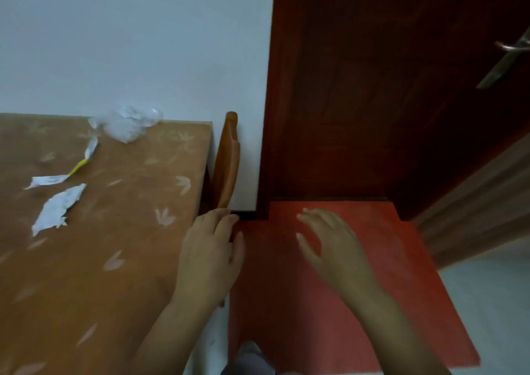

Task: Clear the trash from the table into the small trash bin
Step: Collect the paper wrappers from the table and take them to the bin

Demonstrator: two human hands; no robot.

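Paper scraps [57, 208], torn and crinkled, lie on leaf-patterned table [129, 274] (smooth top); left hand [208, 248], right hand [332, 245] spread, empty.

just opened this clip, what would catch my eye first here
Two bare hands stand out: the left hand at the right edge of the table, the right hand over the red mat, both holding nothing. Farther left on the table lie torn paper scraps and crumpled clear plastic by the wall.
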